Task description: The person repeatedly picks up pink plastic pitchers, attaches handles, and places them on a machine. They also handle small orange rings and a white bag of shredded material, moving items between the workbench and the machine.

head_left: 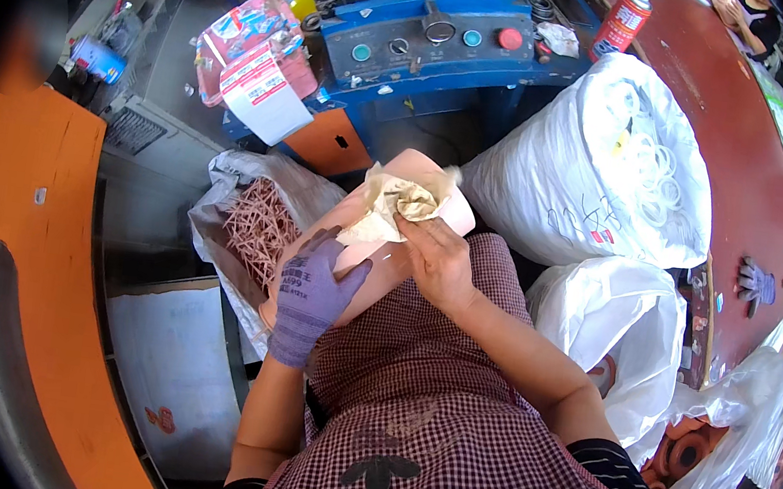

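Observation:
Above my lap lies a smooth peach-coloured roll (375, 280), tilted, its far end up to the right. My left hand (315, 292), in a purple knit glove, grips the roll's left side with the thumb across its top. My bare right hand (442, 259) is closed on a crumpled cream wrapper or cloth (400, 208), pressing it against the far part of the roll. Whether the wrapper is paper or fabric I cannot tell. The right fingertips are partly hidden in its folds.
A blue machine's control panel (416, 40) stands ahead. At left, a sack (219, 186) holds thin pink strips. A large white sack (559, 153) with clear rings and a white bag (590, 303) stand right, beside a red-brown table (720, 119) bearing a glove (756, 283).

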